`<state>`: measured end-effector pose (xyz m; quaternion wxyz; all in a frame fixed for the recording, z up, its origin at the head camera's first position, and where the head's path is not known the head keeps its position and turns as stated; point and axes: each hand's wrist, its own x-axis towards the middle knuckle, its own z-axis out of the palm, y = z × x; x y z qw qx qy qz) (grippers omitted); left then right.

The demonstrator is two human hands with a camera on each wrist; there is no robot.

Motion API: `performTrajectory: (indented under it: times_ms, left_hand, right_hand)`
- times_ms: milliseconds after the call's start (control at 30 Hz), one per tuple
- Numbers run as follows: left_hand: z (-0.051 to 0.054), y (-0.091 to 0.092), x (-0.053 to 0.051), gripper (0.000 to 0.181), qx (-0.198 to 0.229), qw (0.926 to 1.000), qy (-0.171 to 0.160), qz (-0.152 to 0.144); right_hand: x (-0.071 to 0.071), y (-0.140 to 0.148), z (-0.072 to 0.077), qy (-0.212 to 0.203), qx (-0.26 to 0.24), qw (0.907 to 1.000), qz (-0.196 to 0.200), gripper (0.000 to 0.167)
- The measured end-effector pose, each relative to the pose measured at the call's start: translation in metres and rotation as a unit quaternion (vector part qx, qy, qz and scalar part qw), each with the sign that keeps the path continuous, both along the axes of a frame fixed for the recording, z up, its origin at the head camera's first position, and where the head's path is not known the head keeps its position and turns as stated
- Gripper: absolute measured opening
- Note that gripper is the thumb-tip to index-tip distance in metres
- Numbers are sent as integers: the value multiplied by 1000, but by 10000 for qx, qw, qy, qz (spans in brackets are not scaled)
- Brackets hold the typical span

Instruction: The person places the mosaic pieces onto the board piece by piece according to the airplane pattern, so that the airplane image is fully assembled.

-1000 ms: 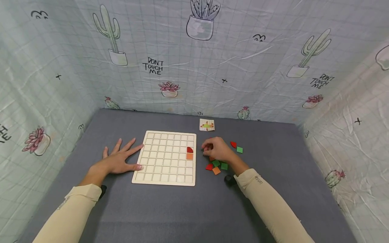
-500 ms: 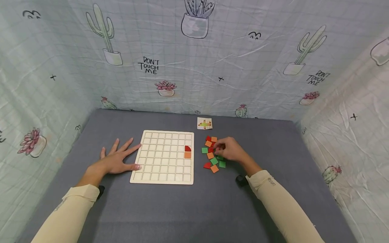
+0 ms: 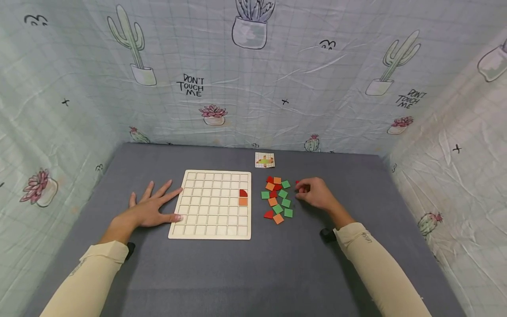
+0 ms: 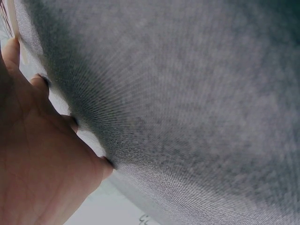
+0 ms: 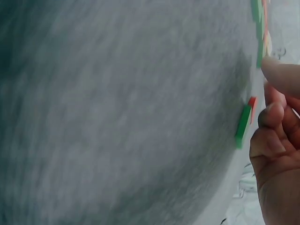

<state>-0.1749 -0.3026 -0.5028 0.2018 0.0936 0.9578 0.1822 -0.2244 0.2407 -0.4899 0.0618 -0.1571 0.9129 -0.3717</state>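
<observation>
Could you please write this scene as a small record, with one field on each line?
Board: gridded, with a rounded red piece and an orange square near its right edge
Left hand: fingers spread, touching the board's left edge
Right hand: fingers bent, close to a green block; whether it holds anything is unclear
Loose pieces: green, orange and red, between board and right hand
Card: small, patterned, farther back
Table: grey

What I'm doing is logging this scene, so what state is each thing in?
Board: flat on the table, two cells filled
Red quarter-round piece: lying in a board cell
Orange square piece: lying in the adjoining cell
Loose pieces: scattered right of the board
Picture card: flat, printed side up
Left hand: fingers spread, touching the board's edge
Right hand: fingers bent, hold unclear
Backdrop cloth: hanging, creased
</observation>
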Motion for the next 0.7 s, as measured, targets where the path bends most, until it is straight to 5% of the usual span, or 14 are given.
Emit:
performTrajectory:
  times_ms: [300,700]
  left_hand:
    - [3,0,3,104,44,10000,54,4]
    - [6,2,5,101,224,9997,-7,31]
  right_hand:
    - [-7,10,-3,47,276,9963,-816,23]
    - [-18,9,-5,-104,618,9924,-1059,31]
